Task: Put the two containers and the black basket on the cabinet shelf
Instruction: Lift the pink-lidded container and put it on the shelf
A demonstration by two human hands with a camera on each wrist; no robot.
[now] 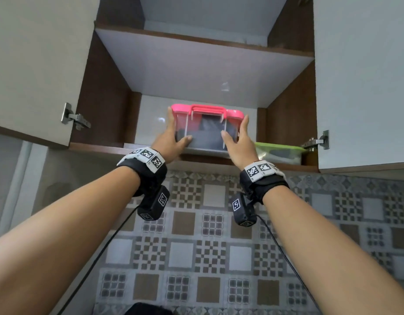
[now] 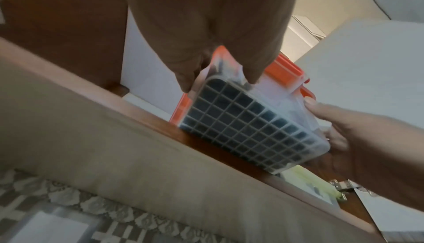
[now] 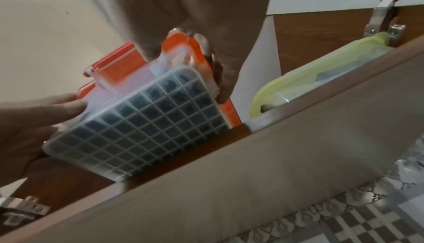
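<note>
A clear container with a pink lid (image 1: 208,133) and dark contents sits at the front lip of the lower cabinet shelf (image 1: 101,147). It is tipped, and its gridded underside (image 2: 252,129) (image 3: 146,134) shows from below. My left hand (image 1: 173,133) grips its left end and my right hand (image 1: 238,135) its right end, with thumbs on the front face and fingers along the sides. A green-lidded container (image 1: 278,152) (image 3: 298,80) lies on the same shelf, to the right. I see no black basket that I can identify.
Both cabinet doors stand open, with metal hinges at left (image 1: 75,118) and right (image 1: 317,140). An upper shelf (image 1: 196,64) spans the cabinet above. Patterned tiles (image 1: 210,246) lie below. A dark shape (image 1: 146,310) shows at the bottom edge.
</note>
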